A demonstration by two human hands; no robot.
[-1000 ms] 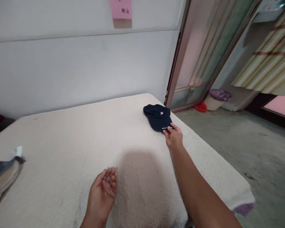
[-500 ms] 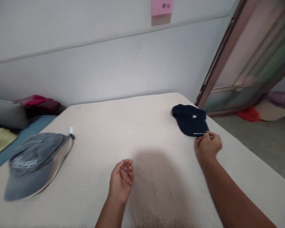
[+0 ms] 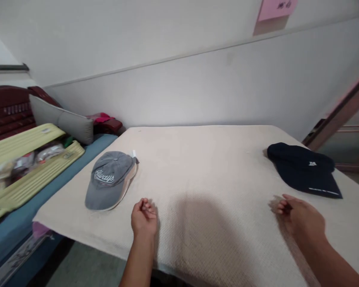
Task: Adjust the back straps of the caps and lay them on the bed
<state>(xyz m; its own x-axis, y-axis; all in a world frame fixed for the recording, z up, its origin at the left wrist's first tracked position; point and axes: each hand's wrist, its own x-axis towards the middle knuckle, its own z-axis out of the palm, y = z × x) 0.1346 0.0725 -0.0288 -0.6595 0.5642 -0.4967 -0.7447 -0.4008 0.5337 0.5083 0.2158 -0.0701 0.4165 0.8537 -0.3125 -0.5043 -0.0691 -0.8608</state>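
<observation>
On the left of the cream-covered table lies a grey baseball cap with white "Always" lettering, its brim towards me. My left hand is just right of it, palm turned up, fingers loosely curled, nothing in them. A navy baseball cap with a small white emblem rests at the right, brim facing me. Below that brim, apart from it, my right hand hangs over the cloth with half-bent fingers and holds nothing I can see.
Behind the table rises a white wall bearing a pink note. To the left stands a dark red sofa with a grey cushion and yellow-green racks among bagged items. A door frame borders the right side.
My view has turned left, so both caps appear farther right. My right hand, at the navy cap's brim before, is now apart from it. My left hand stays empty.
</observation>
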